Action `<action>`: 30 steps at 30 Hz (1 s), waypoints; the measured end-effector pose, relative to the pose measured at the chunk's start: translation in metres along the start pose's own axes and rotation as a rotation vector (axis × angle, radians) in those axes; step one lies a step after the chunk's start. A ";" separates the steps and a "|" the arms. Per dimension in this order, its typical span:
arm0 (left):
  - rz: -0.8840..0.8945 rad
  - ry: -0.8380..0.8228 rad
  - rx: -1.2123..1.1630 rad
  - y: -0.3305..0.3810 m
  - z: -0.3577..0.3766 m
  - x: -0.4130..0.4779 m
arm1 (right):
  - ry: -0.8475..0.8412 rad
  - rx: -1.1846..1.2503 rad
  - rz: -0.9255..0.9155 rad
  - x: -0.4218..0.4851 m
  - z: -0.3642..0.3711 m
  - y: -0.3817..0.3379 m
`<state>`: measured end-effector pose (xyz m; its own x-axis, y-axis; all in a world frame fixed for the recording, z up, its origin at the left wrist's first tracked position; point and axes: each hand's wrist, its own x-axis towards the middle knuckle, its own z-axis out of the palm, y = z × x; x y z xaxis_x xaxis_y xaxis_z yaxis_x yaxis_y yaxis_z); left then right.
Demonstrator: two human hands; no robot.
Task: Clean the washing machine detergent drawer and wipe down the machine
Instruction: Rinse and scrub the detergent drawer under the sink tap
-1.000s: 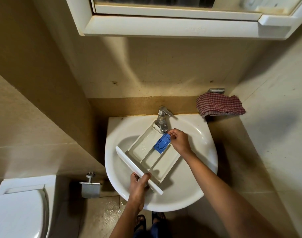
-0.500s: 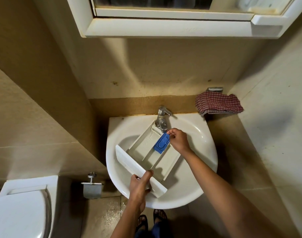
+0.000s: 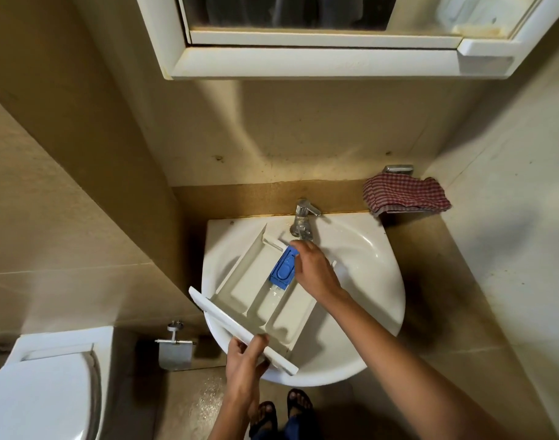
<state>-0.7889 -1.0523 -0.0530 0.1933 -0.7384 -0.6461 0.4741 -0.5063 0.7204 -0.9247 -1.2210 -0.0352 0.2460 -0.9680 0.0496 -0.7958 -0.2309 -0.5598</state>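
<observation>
White mirror cabinet (image 3: 303,63) hanging over the basin (image 3: 367,265); chrome tap (image 3: 303,217) sitting at its back rim; toilet (image 3: 40,392) standing to its left; paper holder (image 3: 175,352) hanging on the wall between the two.

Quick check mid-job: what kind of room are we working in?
A small bathroom, probably domestic: a white washbasin with a chrome tap, a toilet at lower left beside a toilet-roll holder, and a white wall cabinet above.
</observation>
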 end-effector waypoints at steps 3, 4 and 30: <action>0.044 -0.032 -0.006 0.008 0.002 0.004 | 0.054 -0.291 -0.169 -0.004 0.005 -0.013; 0.055 -0.045 -0.011 0.012 0.003 0.006 | 0.062 -0.355 -0.179 -0.005 0.004 -0.017; 0.316 -0.170 0.055 0.050 0.004 0.048 | -0.429 -0.504 -0.392 -0.016 -0.028 -0.095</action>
<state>-0.7594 -1.1153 -0.0467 0.1753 -0.9235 -0.3412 0.3656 -0.2607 0.8935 -0.8681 -1.1859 0.0402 0.6733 -0.7070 -0.2161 -0.7369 -0.6657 -0.1180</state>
